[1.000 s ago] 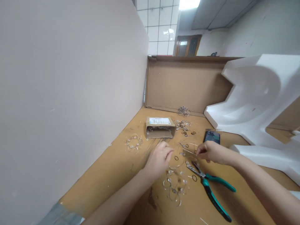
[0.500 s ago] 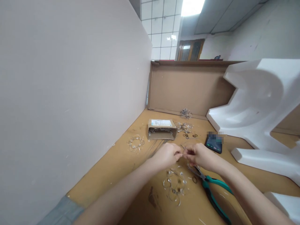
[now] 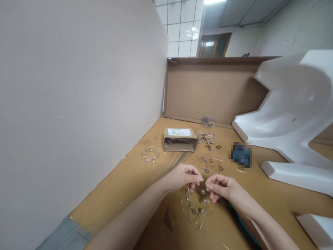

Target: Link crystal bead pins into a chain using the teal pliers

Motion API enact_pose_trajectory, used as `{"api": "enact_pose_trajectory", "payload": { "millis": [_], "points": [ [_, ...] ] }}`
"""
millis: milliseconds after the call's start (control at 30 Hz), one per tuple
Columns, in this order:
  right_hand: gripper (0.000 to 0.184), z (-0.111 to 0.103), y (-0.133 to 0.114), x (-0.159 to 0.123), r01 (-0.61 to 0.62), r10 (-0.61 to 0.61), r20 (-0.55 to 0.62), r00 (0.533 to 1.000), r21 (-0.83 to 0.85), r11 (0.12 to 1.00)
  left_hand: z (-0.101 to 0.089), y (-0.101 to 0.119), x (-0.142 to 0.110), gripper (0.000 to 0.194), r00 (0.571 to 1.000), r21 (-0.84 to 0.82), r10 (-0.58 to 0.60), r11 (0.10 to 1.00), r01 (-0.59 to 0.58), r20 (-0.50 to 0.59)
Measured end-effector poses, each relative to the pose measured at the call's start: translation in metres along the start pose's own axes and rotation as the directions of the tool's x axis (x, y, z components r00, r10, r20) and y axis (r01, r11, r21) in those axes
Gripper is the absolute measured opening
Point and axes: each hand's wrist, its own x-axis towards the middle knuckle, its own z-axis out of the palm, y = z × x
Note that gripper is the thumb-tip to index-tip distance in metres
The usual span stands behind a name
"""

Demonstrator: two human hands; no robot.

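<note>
My left hand (image 3: 189, 177) and my right hand (image 3: 220, 185) meet above the table, thumb and fingers pinched. Between their fingertips runs a thin piece of wire (image 3: 204, 180), its ends hidden in the fingers. Just below them lies a loose ring of looped wire with clear beads (image 3: 194, 211). The pliers (image 3: 240, 224), with green and black handles, rest under my right forearm, their jaws hidden by the hand. Beyond my fingers are small dark rings (image 3: 221, 168) and bits of wire with beads (image 3: 205, 170).
An open cardboard box (image 3: 179, 133) holds metallic pieces, with straight wires (image 3: 173, 161) before it. Wire piles (image 3: 207, 137) lie alongside. A second beaded wire ring (image 3: 150, 156) is at left, a blurred-out phone (image 3: 240, 154) at right. White foam (image 3: 283, 128) and a cardboard wall (image 3: 208, 90) border the table.
Both hands have come a little nearer to me and tilted, uncovering rings and wire bits behind them. My right hand now covers the pliers' jaws. The view has tipped slightly downward.
</note>
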Motion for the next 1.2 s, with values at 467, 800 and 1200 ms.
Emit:
{"api": "enact_pose_trajectory", "payload": {
  "millis": [467, 800, 1200],
  "points": [
    [0.028, 0.003, -0.005, -0.006, 0.042, -0.035, -0.129, 0.991, 0.052, 0.998, 0.008, 0.008, -0.008, 0.026, 0.999, 0.01, 0.042, 0.999, -0.041, -0.025],
    [0.032, 0.006, -0.002, -0.004, 0.066, -0.053, -0.133, 0.99, 0.091, 0.994, 0.008, 0.005, -0.007, 0.022, 0.998, -0.03, 0.032, 0.999, -0.033, -0.048],
    [0.036, 0.013, -0.011, -0.002, 0.112, -0.109, -0.123, 0.986, 0.024, 0.993, 0.013, -0.002, -0.007, 0.018, 0.977, 0.152, 0.17, 0.977, -0.15, -0.127]
  ]
}}
